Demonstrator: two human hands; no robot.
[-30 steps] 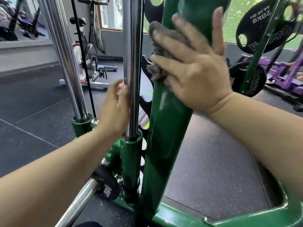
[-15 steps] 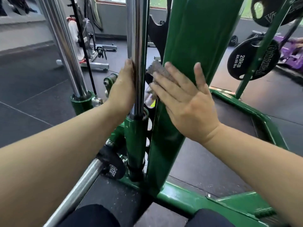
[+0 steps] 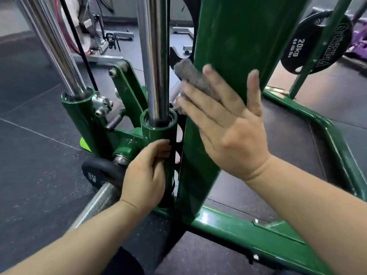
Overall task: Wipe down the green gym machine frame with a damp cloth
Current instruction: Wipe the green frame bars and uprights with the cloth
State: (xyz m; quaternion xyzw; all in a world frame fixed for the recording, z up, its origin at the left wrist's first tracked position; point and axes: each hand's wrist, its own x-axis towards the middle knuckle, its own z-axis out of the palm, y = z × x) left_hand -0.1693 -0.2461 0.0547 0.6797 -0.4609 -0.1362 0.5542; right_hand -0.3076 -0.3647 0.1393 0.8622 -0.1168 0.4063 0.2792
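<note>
We see the green upright (image 3: pixel 234 46) of the machine frame filling the middle, its top cut off. Right of the upright sits a black weight plate (image 3: pixel 309 36) printed "20KG" and, upside down, what reads as "OLYMPIA"; the pounds figure is too blurred to read. Our right hand (image 3: pixel 228 126) lies flat on the upright, fingers spread, pressing the grey cloth (image 3: pixel 190 76), which is half hidden beneath them. Just left of the upright, our left hand (image 3: pixel 145 175) curls round the green sleeve (image 3: pixel 156 132). Further left, a smaller plate (image 3: pixel 99 171) bears unreadable writing.
</note>
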